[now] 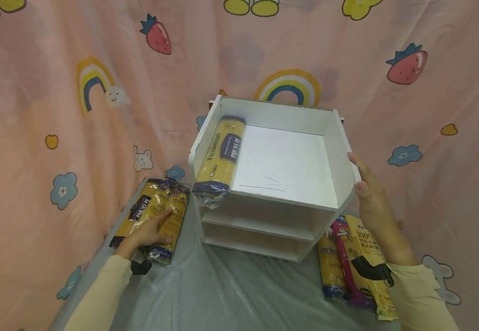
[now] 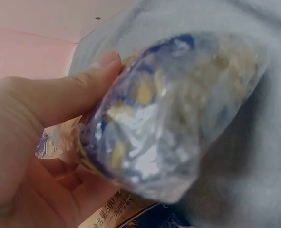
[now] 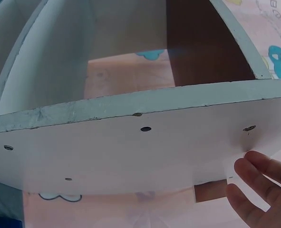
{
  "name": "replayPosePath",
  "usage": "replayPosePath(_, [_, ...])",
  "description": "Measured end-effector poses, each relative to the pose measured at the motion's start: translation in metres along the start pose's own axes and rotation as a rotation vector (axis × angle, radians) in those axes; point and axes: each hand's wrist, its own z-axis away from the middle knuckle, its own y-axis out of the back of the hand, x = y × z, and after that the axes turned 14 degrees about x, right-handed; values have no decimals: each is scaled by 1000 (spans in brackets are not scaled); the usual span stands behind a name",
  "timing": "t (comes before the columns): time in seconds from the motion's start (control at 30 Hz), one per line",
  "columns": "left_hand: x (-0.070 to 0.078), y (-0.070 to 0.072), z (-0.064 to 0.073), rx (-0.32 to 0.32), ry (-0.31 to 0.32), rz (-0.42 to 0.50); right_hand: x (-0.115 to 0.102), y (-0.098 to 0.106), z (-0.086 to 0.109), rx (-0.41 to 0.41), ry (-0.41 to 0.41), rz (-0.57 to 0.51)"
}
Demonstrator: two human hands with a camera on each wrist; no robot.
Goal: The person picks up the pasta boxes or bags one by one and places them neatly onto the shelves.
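My left hand [image 1: 149, 232] grips a yellow spaghetti pack [image 1: 174, 216] at the left of the table. In the left wrist view the thumb lies on one side of the pack's blue, clear-wrapped end [image 2: 140, 123] and the fingers curl on the other. Another spaghetti pack [image 1: 144, 207] lies right beside it. A white shelf unit [image 1: 284, 196] stands in the middle, with one spaghetti pack [image 1: 222, 156] on its top board against the left wall. My right hand [image 1: 369, 197] is at the unit's right side panel [image 3: 107, 156], fingers fairly straight, fingertips right at the panel.
Several pasta packs lie right of the unit: a yellow one with a blue end [image 1: 331, 271], a magenta one [image 1: 352, 276] and a pale yellow one [image 1: 373, 257]. Grey cloth [image 1: 222, 294] covers the table. A pink patterned curtain [image 1: 206, 50] hangs behind.
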Motion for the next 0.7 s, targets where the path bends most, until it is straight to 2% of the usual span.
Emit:
replayPosePath(0.23, [-5, -3, -3, -37, 31, 39, 1, 0, 0, 5, -2, 1])
replayPosePath(0.47, [-7, -4, -1, -14, 79, 59, -1, -1, 0, 1, -12, -8])
replayPosePath(0.7, [-6, -3, 2, 10, 75, 170, -2, -1, 1, -2, -24, -9])
